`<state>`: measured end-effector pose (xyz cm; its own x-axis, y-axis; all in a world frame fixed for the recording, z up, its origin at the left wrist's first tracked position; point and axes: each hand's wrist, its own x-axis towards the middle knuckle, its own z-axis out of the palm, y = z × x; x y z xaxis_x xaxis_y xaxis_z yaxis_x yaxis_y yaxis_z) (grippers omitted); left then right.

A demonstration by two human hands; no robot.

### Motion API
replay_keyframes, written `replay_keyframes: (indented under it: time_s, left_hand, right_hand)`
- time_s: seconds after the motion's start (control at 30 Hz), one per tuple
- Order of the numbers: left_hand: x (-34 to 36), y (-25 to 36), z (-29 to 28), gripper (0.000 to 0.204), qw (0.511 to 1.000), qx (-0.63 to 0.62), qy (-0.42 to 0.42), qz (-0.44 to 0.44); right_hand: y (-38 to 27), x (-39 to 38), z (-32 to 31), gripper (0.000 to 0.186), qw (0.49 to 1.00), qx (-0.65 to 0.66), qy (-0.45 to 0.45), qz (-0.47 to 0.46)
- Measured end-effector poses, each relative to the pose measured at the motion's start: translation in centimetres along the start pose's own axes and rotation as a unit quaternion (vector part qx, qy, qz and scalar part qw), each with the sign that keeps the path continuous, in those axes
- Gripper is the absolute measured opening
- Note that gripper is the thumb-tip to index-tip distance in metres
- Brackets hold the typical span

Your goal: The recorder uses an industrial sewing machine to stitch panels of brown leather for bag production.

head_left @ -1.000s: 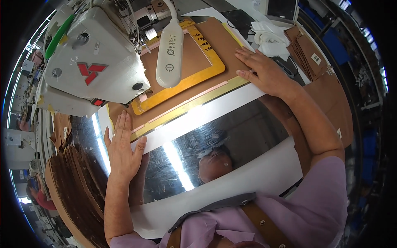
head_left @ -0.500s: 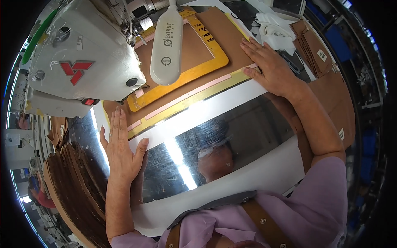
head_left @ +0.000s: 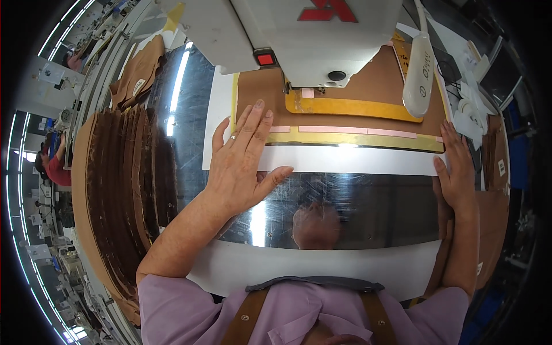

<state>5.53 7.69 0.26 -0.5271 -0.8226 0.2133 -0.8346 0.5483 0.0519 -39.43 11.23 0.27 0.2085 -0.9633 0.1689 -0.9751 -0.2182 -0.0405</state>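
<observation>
A brown fabric-like panel (head_left: 253,86) lies in a flat template edged with a yellow strip (head_left: 379,139) and pink tape pieces (head_left: 333,130). Its near border is a white strip (head_left: 368,160). My left hand (head_left: 238,164) rests flat near the template's left front corner, fingers stretched over the yellow edge onto the brown panel. At the right front corner lies my right hand (head_left: 458,167), fingers extended along the edge, thumb apart. Neither hand grips anything. An orange-yellow clamp frame (head_left: 356,108) presses on the panel, partly hidden under the sewing machine head (head_left: 339,46).
A white lamp (head_left: 417,86) hangs over the clamp's right end. A thick stack of brown pieces (head_left: 118,190) stands at left, with a loose brown piece (head_left: 138,75) behind it. Shiny metal table (head_left: 345,213) lies before me. White cloth strips (head_left: 471,118) lie at far right.
The view has turned, so the machine head now appears more central and the template level. My left hand has shifted from the template's left edge farther onto the brown panel. My right hand stays at the right corner.
</observation>
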Motion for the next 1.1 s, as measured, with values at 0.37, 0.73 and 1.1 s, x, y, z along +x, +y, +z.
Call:
replay_keyframes:
  time_s: [0.37, 0.73, 1.1]
  left_hand:
    - [0.1, -0.6, 0.4, 0.088, 0.999, 0.004, -0.025, -0.030]
    - [-0.2, -0.4, -0.2, 0.079, 1.000, -0.023, 0.012, -0.006]
    - [-0.5, -0.5, 0.3, 0.075, 0.998, -0.026, 0.049, -0.017]
  right_hand:
    - [-0.2, 0.2, 0.5, 0.062, 0.999, -0.004, 0.047, -0.016]
    - [-0.2, 0.0, -0.6, 0.058, 0.998, 0.038, 0.026, -0.032]
    - [-0.8, -0.3, -0.9, 0.059, 0.997, 0.067, 0.013, -0.022]
